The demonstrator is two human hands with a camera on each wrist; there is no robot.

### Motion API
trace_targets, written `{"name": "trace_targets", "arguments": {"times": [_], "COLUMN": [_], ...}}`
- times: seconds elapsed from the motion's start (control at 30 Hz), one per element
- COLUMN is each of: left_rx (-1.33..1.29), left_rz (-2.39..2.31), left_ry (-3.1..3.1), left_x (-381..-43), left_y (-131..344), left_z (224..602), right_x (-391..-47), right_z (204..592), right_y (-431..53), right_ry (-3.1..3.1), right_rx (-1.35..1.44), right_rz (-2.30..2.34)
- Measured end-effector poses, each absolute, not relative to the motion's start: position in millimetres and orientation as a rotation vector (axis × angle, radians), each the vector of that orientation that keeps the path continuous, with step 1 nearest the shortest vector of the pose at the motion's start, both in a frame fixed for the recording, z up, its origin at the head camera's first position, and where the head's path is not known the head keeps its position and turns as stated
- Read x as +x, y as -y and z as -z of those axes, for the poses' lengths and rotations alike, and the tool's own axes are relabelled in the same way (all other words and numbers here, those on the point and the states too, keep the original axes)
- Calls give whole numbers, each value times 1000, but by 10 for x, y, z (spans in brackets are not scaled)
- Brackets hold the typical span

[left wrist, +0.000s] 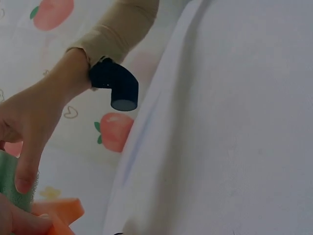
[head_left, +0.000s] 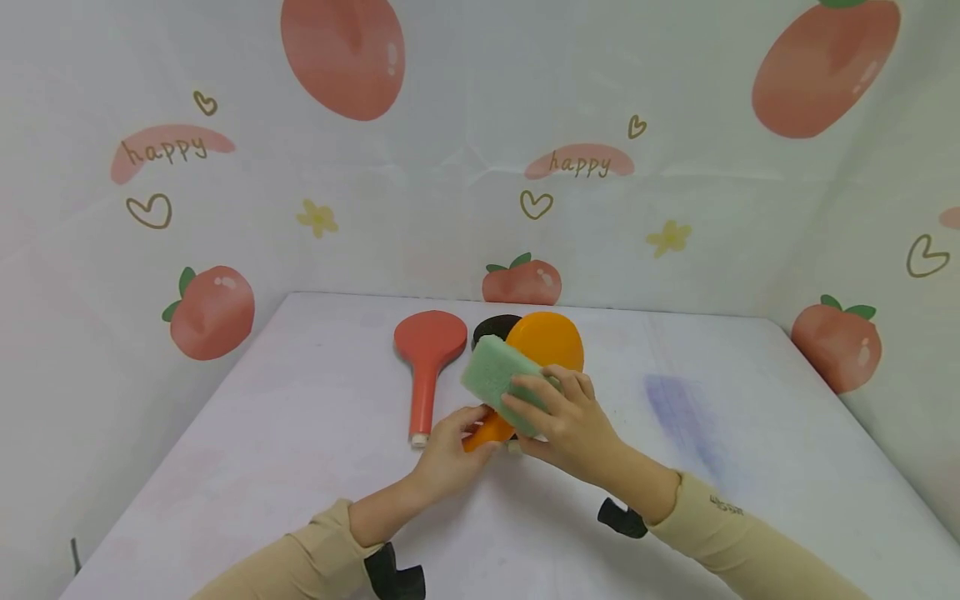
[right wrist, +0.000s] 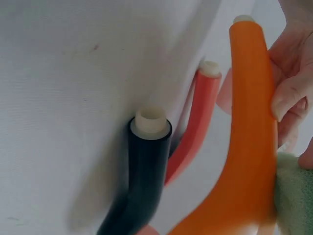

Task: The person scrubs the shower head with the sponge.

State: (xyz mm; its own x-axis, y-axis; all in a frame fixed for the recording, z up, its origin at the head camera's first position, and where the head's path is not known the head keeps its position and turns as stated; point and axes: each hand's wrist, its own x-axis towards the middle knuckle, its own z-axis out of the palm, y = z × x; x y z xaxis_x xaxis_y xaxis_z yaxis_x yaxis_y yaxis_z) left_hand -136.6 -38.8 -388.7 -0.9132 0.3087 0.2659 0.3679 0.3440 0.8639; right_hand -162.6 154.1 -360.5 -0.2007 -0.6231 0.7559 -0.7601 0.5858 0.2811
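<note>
My left hand (head_left: 452, 457) grips the handle of an orange paddle (head_left: 551, 337), which is raised at a slant over the white table. In my right hand (head_left: 576, 429) is a light green sponge (head_left: 493, 371), held against the orange paddle and covering part of it in the head view. The right wrist view shows the orange handle (right wrist: 252, 83) with my left thumb along its side and the sponge (right wrist: 296, 196) beside it. A red paddle (head_left: 430, 337) lies to the left. Behind the orange one is a black paddle (head_left: 490, 325), mostly hidden.
Pale plugs end the black handle (right wrist: 146, 171) and the red handle (right wrist: 195, 112). A bluish smudge (head_left: 682, 417) marks the table (head_left: 300, 400) on the right. Behind it hangs a white cloth (head_left: 450, 167) printed with fruit. Black mounts (head_left: 622, 517) are on both wrists.
</note>
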Motion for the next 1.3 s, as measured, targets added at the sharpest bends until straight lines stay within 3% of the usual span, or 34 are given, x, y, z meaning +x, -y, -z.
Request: {"name": "trace_targets", "arguments": {"times": [0.57, 1.3], "left_rx": [-192, -354], "left_rz": [2730, 3220], "left_ry": [2224, 1878], "left_x": [-1433, -1409], "left_y": [433, 472], "left_z": [3879, 3777], "right_x": [-1625, -1812], "right_z": [3729, 3845], "right_y": [-1774, -1897], "right_ry": [2016, 2001], "right_rx": [934, 709], "right_rz": [-480, -852]}}
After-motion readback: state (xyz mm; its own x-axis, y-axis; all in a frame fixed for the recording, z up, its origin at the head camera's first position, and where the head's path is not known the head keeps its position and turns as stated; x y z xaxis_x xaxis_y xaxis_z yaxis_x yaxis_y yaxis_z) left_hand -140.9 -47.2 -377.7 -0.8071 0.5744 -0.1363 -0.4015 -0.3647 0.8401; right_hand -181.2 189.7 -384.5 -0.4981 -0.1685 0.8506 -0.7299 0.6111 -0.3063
